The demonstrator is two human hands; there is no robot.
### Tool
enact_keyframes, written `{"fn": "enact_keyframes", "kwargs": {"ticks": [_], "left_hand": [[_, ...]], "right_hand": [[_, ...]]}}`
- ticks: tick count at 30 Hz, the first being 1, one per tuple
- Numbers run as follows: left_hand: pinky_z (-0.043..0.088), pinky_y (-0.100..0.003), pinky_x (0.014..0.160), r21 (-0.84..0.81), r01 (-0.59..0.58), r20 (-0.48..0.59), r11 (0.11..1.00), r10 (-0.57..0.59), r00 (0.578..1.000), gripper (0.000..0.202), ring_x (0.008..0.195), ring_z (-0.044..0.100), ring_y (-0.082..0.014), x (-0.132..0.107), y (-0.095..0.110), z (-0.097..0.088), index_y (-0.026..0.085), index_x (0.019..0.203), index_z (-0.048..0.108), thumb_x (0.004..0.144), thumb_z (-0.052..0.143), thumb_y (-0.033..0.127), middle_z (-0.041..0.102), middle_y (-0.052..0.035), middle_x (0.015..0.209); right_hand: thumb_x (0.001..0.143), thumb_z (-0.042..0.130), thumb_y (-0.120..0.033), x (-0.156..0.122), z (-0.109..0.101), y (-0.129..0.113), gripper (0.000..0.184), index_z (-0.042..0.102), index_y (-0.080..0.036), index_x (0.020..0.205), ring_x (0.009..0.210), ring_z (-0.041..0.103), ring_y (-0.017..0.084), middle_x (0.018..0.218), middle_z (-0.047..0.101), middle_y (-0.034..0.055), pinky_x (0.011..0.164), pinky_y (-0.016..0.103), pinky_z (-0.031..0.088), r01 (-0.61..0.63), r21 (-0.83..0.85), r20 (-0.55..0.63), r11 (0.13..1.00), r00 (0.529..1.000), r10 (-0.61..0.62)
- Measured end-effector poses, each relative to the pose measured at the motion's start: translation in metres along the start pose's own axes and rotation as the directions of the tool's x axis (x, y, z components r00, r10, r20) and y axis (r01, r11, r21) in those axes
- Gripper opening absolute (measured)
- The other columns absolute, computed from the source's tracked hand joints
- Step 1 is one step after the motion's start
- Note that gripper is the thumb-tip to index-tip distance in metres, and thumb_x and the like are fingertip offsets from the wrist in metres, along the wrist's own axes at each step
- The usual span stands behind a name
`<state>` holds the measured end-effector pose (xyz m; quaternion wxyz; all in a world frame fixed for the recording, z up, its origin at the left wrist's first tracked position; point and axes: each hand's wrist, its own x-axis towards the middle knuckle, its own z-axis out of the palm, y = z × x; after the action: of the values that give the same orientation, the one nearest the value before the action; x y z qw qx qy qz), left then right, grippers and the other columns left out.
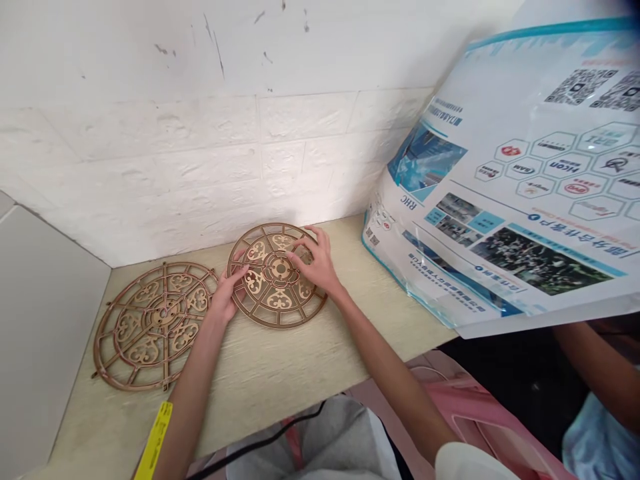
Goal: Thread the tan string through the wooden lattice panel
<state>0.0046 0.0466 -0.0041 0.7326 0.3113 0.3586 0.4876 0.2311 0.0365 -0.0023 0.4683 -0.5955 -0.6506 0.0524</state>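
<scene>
Disc no. 1 (280, 269), a gold-brown, metallic-looking wheel shape w/ spokes & pierced scroll panels, is at ctr of frame, btwn both hands; can't tell if it's lifted off or resting on the pale, wood-grained desk (280, 373). L hand (223, 300): thumb over the face, fingers behind, pinching the left rim. R hand (320, 267): thumb & index curled close together near the hub, other fingers spread at the upper-right rim; can't tell if they're gripping or just touching.

Progress, judging by what shows: handling of no. 1 is under way, not finished, as both hands are on it. Disc no. 2 (164, 315), similar gold-brown pierced wheel w/ small rim tabs, lies flat at left of frame, not in hand. The two look separate, not joined; can't tell if no. 2 is done or waiting, or how much is left.

Count: discs x2; scroll panels approx. 6 on no. 2, at least 5 visible on no. 1 (R hand hides part). Own hands x2. Yellow printed strip (154, 440) x1, on L forearm, bottom left. Big white-and-blue glossy printed bag (450, 200) x1, upper right, w/ 2 large QR codes. Other person's bare arm (600, 367) x1, lower right. White brick-patterned wall (215, 160) x1, behind, top of frame.
</scene>
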Motion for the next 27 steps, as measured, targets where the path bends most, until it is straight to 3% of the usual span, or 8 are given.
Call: {"fn": "enact_keyframes", "kwargs": {"ticks": [3, 6, 16, 27], "left_hand": [[0.056, -0.026, 0.082, -0.004, -0.007, 0.004, 1.000, 0.007, 1.000, 0.069, 0.094, 0.068, -0.0165, -0.0002, 0.0006, 0.0009, 0.022, 0.136, 0.054, 0.072, 0.078, 0.016, 0.066, -0.0098, 0.121], [0.056, -0.026, 0.082, -0.003, -0.009, 0.016, 1.000, 0.009, 1.000, 0.068, 0.092, 0.068, -0.0160, -0.0005, 0.0005, 0.0007, 0.022, 0.136, 0.054, 0.072, 0.078, 0.016, 0.066, -0.0096, 0.121], [0.056, -0.023, 0.075, 0.060, 0.036, -0.048, 0.998, -0.033, 0.998, 0.070, 0.087, 0.068, -0.0143, -0.0013, 0.0011, 0.0007, 0.025, 0.133, 0.058, 0.068, 0.082, 0.019, 0.067, -0.0081, 0.120], [0.056, -0.022, 0.077, 0.063, 0.039, -0.029, 0.997, -0.037, 0.999, 0.069, 0.086, 0.068, -0.0136, -0.0018, 0.0006, -0.0003, 0.023, 0.134, 0.058, 0.069, 0.081, 0.018, 0.067, -0.0081, 0.119]], "right_hand": [[0.080, 0.059, -0.055, -0.0019, 0.0011, -0.0012, 0.036, 0.068, -0.021, 0.091, 0.141, 0.031, 0.023, 0.145, 0.039, 0.0048, 0.123, 0.050, 0.029, 0.093, -0.042, 0.109, 0.995, 0.990, -0.088], [0.084, 0.056, -0.051, -0.0024, 0.0029, 0.0013, 0.033, 0.068, -0.021, 0.085, 0.141, 0.031, 0.022, 0.144, 0.041, 0.0034, 0.123, 0.050, 0.030, 0.131, -0.043, 0.141, 0.990, 0.982, -0.124], [0.088, 0.050, -0.049, -0.0016, 0.0047, 0.0037, 0.033, 0.069, -0.021, 0.086, 0.137, 0.037, 0.020, 0.137, 0.049, 0.0038, 0.118, 0.047, 0.036, 0.122, -0.023, 0.126, 0.992, 0.985, -0.118], [0.087, 0.052, -0.048, 0.0009, 0.0024, 0.0037, 0.031, 0.071, -0.023, 0.088, 0.130, 0.044, 0.018, 0.130, 0.054, 0.0048, 0.119, 0.047, 0.036, 0.083, 0.064, 0.057, 0.995, 0.995, -0.086]]}}
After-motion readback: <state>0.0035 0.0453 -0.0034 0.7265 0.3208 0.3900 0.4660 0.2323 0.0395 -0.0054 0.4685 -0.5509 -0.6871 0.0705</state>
